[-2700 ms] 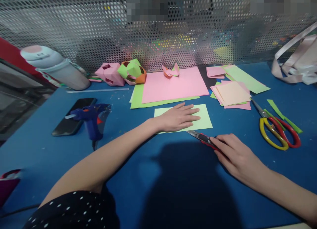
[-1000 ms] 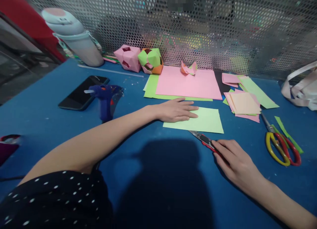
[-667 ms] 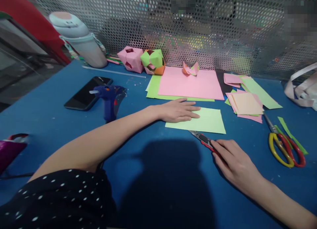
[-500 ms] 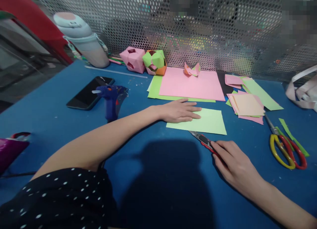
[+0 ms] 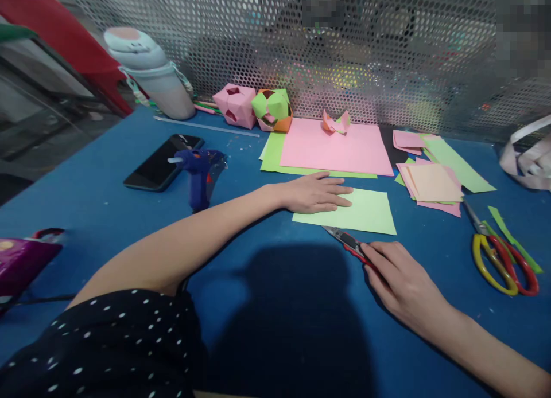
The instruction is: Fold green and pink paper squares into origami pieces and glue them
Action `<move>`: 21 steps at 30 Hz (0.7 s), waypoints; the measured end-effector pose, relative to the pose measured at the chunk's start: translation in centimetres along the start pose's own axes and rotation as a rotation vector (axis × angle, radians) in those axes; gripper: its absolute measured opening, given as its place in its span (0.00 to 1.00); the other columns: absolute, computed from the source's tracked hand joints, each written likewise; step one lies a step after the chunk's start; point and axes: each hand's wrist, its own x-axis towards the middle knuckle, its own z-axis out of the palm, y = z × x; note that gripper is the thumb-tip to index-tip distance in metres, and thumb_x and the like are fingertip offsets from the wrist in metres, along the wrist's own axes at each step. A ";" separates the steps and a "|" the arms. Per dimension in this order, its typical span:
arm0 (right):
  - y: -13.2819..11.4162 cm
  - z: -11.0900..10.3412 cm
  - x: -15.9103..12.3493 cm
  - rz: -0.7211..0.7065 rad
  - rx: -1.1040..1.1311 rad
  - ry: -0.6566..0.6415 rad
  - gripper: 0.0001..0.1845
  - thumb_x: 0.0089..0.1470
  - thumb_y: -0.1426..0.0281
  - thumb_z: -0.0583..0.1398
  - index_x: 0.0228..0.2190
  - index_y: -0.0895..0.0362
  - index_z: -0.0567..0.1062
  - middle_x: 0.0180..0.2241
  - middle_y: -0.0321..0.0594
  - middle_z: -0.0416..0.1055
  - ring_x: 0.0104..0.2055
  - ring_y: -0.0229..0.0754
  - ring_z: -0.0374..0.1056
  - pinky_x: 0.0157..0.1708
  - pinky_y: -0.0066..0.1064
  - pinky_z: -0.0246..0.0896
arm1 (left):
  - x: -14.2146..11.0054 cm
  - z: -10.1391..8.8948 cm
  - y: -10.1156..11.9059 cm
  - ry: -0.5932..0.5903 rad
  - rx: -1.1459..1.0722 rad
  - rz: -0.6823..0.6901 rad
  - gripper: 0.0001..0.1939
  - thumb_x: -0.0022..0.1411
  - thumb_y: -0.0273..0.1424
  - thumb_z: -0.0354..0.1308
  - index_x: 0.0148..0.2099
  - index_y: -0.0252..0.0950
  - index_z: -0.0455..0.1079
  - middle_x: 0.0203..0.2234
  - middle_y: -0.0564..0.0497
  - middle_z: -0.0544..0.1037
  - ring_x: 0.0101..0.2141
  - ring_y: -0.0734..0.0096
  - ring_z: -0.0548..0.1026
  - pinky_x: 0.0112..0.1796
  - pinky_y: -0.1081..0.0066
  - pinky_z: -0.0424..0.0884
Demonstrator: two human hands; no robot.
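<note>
My left hand (image 5: 316, 194) lies flat with fingers spread on a light green sheet of paper (image 5: 370, 213), pressing its left half against the blue table (image 5: 267, 272). My right hand (image 5: 398, 274) is wrapped round a red and black utility knife (image 5: 350, 243). The knife's blade points up and left, its tip by the near edge of the green sheet. Beyond my left hand lies a larger pink sheet (image 5: 336, 151) on top of green paper (image 5: 272, 154). A small folded paper piece (image 5: 336, 123) rests on the pink sheet.
Left are a blue glue gun (image 5: 198, 177), a phone (image 5: 163, 163) and a tilted bottle (image 5: 157, 82). Folded paper models, one pink (image 5: 236, 105), one green (image 5: 272, 108), stand by the perforated metal panel (image 5: 387, 59). Right are cut paper squares (image 5: 434, 183) and scissors (image 5: 495, 260).
My right hand has moved the knife slightly left along the sheet's near edge. My left hand stays flat on the sheet. The whole view has shifted a little.
</note>
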 end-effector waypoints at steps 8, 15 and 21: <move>-0.3 0.2 0.3 0.000 -0.031 -0.021 0.21 0.59 0.76 0.55 0.54 0.64 0.64 0.44 0.53 0.67 0.44 0.49 0.62 0.41 0.43 0.66 | 0.0 0.0 -0.1 -0.006 0.004 0.002 0.23 0.70 0.42 0.39 0.65 0.56 0.54 0.66 0.65 0.49 0.66 0.68 0.44 0.64 0.62 0.34; -0.7 0.5 0.9 -0.005 -0.043 -0.026 0.21 0.59 0.76 0.54 0.54 0.65 0.65 0.44 0.54 0.67 0.43 0.49 0.62 0.41 0.43 0.66 | 0.1 -0.2 0.1 -0.036 0.028 -0.008 0.23 0.70 0.42 0.38 0.65 0.55 0.54 0.66 0.65 0.48 0.66 0.69 0.43 0.64 0.62 0.34; -0.8 0.6 1.2 -0.027 -0.057 -0.020 0.21 0.59 0.76 0.55 0.53 0.67 0.66 0.44 0.54 0.67 0.43 0.49 0.62 0.41 0.42 0.66 | 0.0 -0.3 0.2 -0.027 0.034 -0.008 0.23 0.70 0.42 0.37 0.65 0.53 0.54 0.67 0.64 0.48 0.66 0.69 0.44 0.63 0.63 0.33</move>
